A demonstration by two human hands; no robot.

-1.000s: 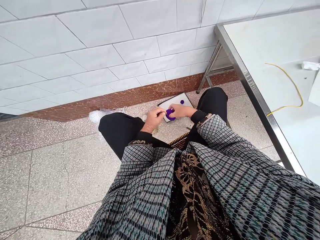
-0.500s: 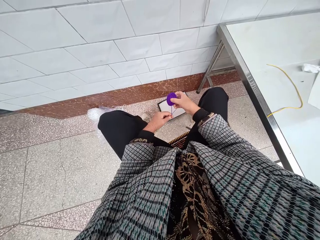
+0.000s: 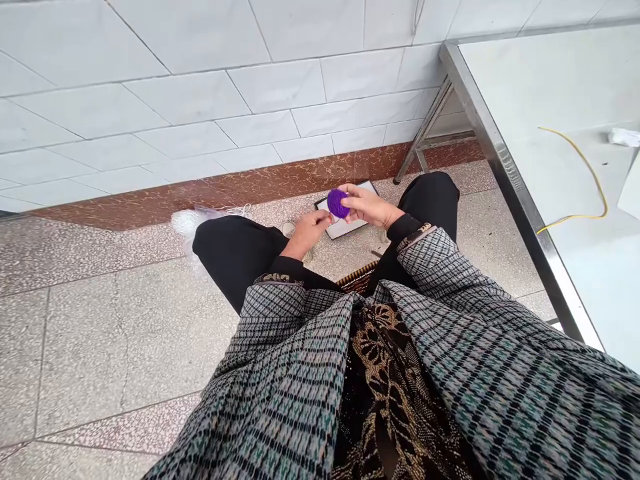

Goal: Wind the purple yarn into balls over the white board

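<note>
A small ball of purple yarn (image 3: 338,204) is gripped between the thumb and fingers of my right hand (image 3: 367,205), above the floor between my knees. Close to its left side, my left hand (image 3: 309,233) is closed in a pinch near the ball's lower edge. Half a second ago a purple strand ran from the ball to those fingertips; now the strand is hard to make out. Below both hands a white flat board with a dark rim (image 3: 345,227) lies on the floor, partly covered by my right hand and the ball.
White yarn in a clear plastic bag (image 3: 187,223) lies beyond my left knee. To the right stands a metal-edged table (image 3: 505,167) bearing a yellow cord (image 3: 595,177) and a crumpled white piece (image 3: 623,137). A woven brown basket edge (image 3: 357,275) shows between my legs. The tiled wall is ahead.
The yarn ball has shifted slightly left and down in my right hand and has turned. My left hand has moved left and up, from below the ball to beside it.
</note>
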